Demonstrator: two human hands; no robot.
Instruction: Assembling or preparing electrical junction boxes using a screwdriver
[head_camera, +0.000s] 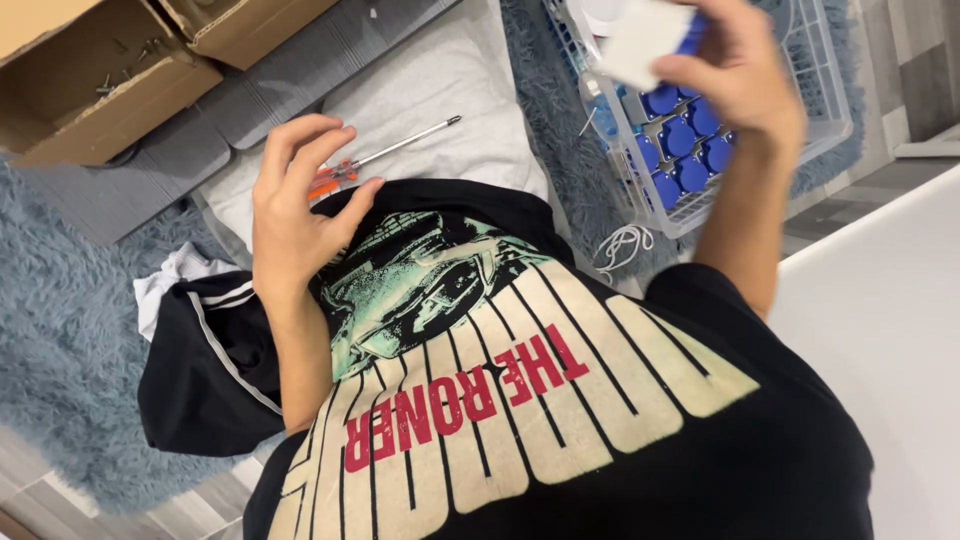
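Observation:
My left hand (295, 205) hovers with its fingers spread and holds nothing. It is just above the orange handle of a screwdriver (395, 150), which lies on a light grey cloth (430, 90). My right hand (735, 75) is raised over a white wire basket (825, 120) and grips a small white flat block (640, 40) with a blue part behind it. Several blue-capped pieces (685, 150) sit inside the basket. A black printed shirt (560, 400) fills the lower middle of the view.
Open cardboard boxes (90, 90) with small screws stand at the top left. A shaggy blue-grey rug (60, 330) lies underneath. A white cord (620, 245) lies beside the basket. A white surface (890, 330) is at the right, and a black garment with white trim (205, 370) at the left.

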